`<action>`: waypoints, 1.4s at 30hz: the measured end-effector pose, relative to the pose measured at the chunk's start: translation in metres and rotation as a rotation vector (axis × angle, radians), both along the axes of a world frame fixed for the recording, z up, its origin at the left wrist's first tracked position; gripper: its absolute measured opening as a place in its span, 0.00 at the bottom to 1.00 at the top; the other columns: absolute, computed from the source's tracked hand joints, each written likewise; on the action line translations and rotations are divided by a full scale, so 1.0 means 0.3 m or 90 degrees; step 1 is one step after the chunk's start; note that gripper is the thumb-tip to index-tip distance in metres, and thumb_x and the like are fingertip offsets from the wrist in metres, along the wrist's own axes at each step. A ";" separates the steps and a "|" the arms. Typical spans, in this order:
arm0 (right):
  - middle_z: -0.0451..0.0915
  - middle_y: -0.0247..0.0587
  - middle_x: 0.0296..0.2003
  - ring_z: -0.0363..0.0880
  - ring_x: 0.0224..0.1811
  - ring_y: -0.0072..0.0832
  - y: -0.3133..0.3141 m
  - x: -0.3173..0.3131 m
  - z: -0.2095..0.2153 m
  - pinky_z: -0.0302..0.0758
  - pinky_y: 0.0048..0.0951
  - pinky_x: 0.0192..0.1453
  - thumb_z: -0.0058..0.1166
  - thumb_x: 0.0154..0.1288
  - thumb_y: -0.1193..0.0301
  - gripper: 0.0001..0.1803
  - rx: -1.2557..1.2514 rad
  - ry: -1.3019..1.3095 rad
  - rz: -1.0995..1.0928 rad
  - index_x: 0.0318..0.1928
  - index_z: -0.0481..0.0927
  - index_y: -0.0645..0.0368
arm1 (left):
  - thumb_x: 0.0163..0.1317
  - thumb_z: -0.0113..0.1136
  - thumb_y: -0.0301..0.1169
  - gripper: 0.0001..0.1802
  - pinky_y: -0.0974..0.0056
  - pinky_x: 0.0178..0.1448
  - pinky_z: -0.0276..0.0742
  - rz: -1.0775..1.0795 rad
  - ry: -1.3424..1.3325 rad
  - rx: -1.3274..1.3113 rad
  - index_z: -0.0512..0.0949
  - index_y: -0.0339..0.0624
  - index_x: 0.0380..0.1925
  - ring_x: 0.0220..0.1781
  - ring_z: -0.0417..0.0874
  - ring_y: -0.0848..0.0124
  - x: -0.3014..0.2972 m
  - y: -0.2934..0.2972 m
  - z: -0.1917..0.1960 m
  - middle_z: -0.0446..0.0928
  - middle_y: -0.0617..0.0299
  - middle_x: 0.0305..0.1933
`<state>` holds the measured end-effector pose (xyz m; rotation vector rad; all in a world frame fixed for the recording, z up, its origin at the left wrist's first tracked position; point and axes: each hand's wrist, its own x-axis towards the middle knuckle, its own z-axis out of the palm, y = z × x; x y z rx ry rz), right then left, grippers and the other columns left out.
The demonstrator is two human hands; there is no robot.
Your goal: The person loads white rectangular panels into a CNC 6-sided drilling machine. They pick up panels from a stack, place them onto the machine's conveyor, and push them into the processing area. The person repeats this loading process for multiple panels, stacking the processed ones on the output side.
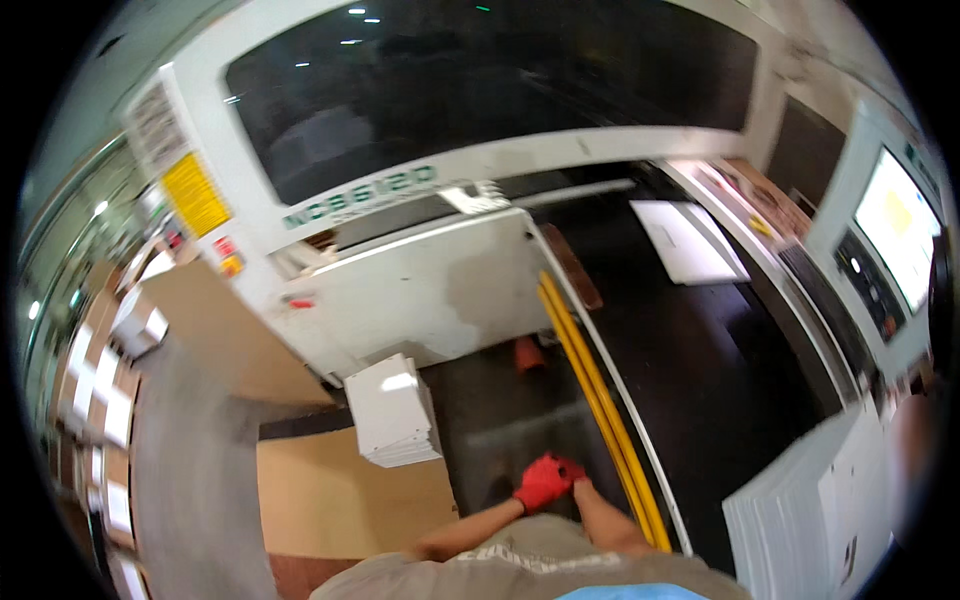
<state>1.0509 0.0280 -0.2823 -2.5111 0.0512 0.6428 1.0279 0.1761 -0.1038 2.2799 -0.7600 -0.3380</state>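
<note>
My left hand (543,484), in a red glove, is closed in front of my body. It meets my right hand (573,470), and what lies between them is too small and blurred to make out. The right hand's fingers are mostly hidden; red and dark patches show on it. To the left of my hands, a stack of white panels (390,410) stands on a brown board (350,500). Just to their right run two yellow rails (600,410) along a black machine bed.
A large white machine with a dark window (480,80) spans the far side. One white panel (688,242) lies on the black bed (700,350). More white panels (800,510) are stacked at near right, below a lit screen (897,232). Cartons (95,390) line the left.
</note>
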 end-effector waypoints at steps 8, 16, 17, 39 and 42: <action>0.75 0.54 0.70 0.74 0.71 0.52 0.174 0.525 0.435 0.68 0.52 0.76 0.60 0.71 0.48 0.38 -0.084 -0.049 0.041 0.74 0.72 0.54 | 0.64 0.65 0.40 0.23 0.48 0.63 0.81 0.090 -0.020 -0.065 0.83 0.46 0.57 0.61 0.84 0.45 0.562 0.003 0.227 0.83 0.49 0.61; 0.76 0.55 0.69 0.76 0.69 0.53 0.182 0.716 0.674 0.70 0.52 0.74 0.62 0.70 0.51 0.37 0.096 -0.448 0.181 0.73 0.74 0.56 | 0.59 0.70 0.33 0.25 0.48 0.63 0.80 -0.256 -0.134 -0.128 0.82 0.48 0.59 0.58 0.85 0.48 0.802 0.037 0.426 0.84 0.52 0.58; 0.76 0.55 0.68 0.76 0.69 0.53 0.165 0.752 0.707 0.70 0.52 0.74 0.62 0.70 0.51 0.37 0.108 -0.494 0.138 0.73 0.74 0.56 | 0.58 0.71 0.31 0.26 0.48 0.65 0.79 -0.273 -0.089 -0.191 0.82 0.48 0.59 0.59 0.84 0.48 0.822 0.032 0.460 0.84 0.53 0.59; 0.55 0.58 0.80 0.57 0.77 0.69 -1.092 1.339 0.947 0.52 0.66 0.81 0.70 0.60 0.47 0.43 -0.292 -0.397 -0.685 0.76 0.72 0.40 | 0.58 0.74 0.30 0.34 0.51 0.76 0.71 -0.345 -0.050 -0.146 0.77 0.46 0.66 0.73 0.74 0.51 1.605 -0.603 0.647 0.78 0.53 0.69; 0.55 0.58 0.80 0.56 0.78 0.69 -1.095 1.316 0.934 0.51 0.65 0.81 0.71 0.59 0.49 0.43 -0.270 -0.429 -0.682 0.75 0.74 0.41 | 0.59 0.74 0.31 0.36 0.52 0.77 0.70 -0.354 -0.028 -0.183 0.76 0.46 0.69 0.74 0.75 0.53 1.700 -0.708 0.628 0.76 0.54 0.72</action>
